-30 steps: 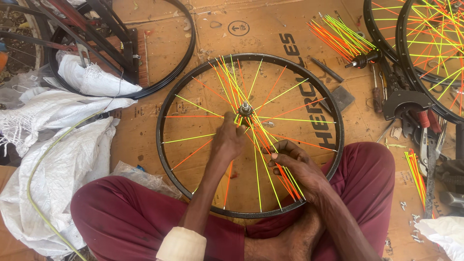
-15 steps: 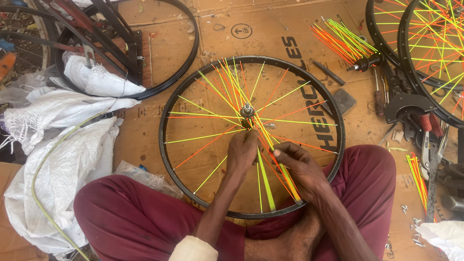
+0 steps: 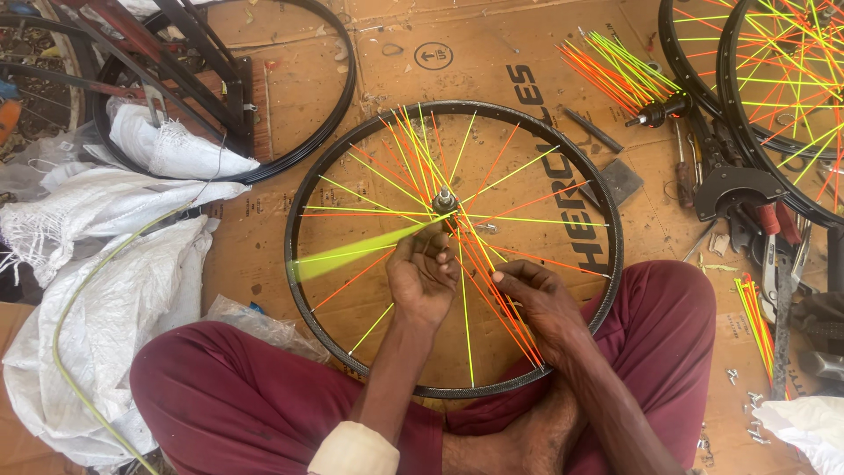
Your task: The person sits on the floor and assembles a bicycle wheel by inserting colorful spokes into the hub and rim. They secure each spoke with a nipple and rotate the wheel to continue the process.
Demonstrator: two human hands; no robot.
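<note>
On flattened cardboard point(image 3: 290, 97), both hands, left hand point(image 3: 422, 281) and right hand point(image 3: 536, 303), apparently pinch wheel spokes point(image 3: 479, 264).

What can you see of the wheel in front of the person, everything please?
The wheel lies flat on cardboard between the seated person's knees: black metal-looking rim, silver hub at centre, thin neon yellow and orange spokes, only partly laced, several bunched loose toward the near side. One yellow spoke is motion-blurred. The left hand is just below the hub; the right hand touches the orange bundle.
</note>
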